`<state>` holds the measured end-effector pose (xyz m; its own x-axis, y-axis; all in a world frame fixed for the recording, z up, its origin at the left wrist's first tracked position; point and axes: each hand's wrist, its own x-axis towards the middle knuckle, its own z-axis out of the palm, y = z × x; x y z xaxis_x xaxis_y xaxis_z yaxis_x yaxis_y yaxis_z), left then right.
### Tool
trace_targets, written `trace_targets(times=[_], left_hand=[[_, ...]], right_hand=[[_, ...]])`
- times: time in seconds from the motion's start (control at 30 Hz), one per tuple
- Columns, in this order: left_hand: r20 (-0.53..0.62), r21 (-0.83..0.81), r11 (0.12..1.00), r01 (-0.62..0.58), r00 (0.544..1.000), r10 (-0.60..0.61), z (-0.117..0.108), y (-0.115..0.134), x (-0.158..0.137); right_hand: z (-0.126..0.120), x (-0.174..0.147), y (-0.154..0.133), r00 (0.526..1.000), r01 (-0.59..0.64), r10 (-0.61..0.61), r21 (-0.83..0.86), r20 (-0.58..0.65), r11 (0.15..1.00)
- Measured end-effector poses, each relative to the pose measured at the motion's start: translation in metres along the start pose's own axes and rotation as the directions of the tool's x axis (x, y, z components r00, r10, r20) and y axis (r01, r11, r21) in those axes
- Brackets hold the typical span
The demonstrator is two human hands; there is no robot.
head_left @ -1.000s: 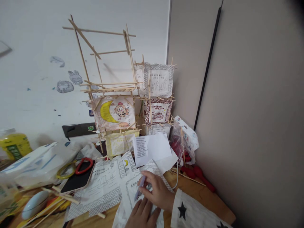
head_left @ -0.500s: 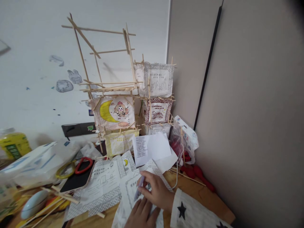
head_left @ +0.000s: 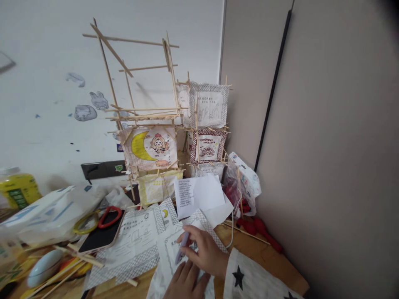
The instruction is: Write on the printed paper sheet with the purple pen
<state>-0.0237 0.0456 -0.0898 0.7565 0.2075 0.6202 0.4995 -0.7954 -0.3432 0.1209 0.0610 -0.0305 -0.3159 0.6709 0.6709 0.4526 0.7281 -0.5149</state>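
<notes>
My right hand [head_left: 204,251] grips a light purple pen [head_left: 183,245], its tip down on a white sheet of paper [head_left: 166,257] with a patterned border and some writing. Lying flat on the same sheet, just below the pen tip, is my left hand [head_left: 186,282], its fingers stretched out and slightly spread. To the left are other drawn sheets [head_left: 132,245] with crosshatched edges. Behind the hands, a printed text sheet [head_left: 199,195] leans against a stick frame. Part of the writing near the pen tip is hidden by my fingers.
A tall wooden stick frame [head_left: 149,116] with drawn paper panels stands at the back. Red-handled scissors [head_left: 109,217] lie on a phone [head_left: 101,238] at left, near a pale blue oval object [head_left: 45,268] and loose sticks. A white cable and red item [head_left: 260,228] are at right.
The pen and right hand shift very slightly on the sheet. My left hand stays flat in the same place.
</notes>
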Motion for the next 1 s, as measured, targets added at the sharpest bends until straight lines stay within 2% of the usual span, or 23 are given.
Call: trace_targets(times=[0.17, 0.27, 0.33, 0.47, 0.67, 0.8, 1.0], left_hand=[[-0.031, 0.004, 1.0, 0.031, 0.999, -0.031, -0.002, 0.0004, 0.0013], [0.027, -0.001, 0.999, -0.032, 0.999, 0.032, -0.0038, -0.0004, 0.0019], [0.009, 0.005, 1.0, 0.001, 1.0, -0.001, -0.0044, -0.001, 0.0016], [0.027, 0.004, 1.0, -0.028, 0.999, 0.027, -0.0027, -0.0006, -0.0007], [-0.015, -0.008, 0.999, 0.034, 0.999, -0.034, 0.0027, 0.0024, -0.0036], [0.088, 0.003, 1.0, -0.011, 0.996, 0.011, -0.0006, -0.0001, -0.0026], [0.073, 0.006, 1.0, -0.015, 0.997, 0.015, 0.0005, -0.0007, -0.0032]], right_hand=[[-0.0009, 0.0001, -0.0018, 0.999, 0.037, -0.037, -0.02, -0.035, 0.999], [0.0001, -0.0001, -0.0012, 0.999, 0.027, -0.028, -0.012, -0.022, 1.0], [0.0013, -0.0005, 0.0002, 0.999, 0.029, -0.03, -0.014, -0.039, 0.999], [0.0026, -0.0012, 0.0023, 0.999, 0.026, -0.027, -0.023, -0.021, 0.999], [0.0018, -0.0021, 0.0021, 0.999, 0.029, -0.029, -0.013, -0.018, 0.999], [0.002, -0.0023, 0.0017, 0.997, 0.05, -0.051, -0.019, -0.052, 0.999], [0.0008, -0.0017, -0.0006, 0.997, 0.057, -0.059, -0.045, -0.044, 0.997]])
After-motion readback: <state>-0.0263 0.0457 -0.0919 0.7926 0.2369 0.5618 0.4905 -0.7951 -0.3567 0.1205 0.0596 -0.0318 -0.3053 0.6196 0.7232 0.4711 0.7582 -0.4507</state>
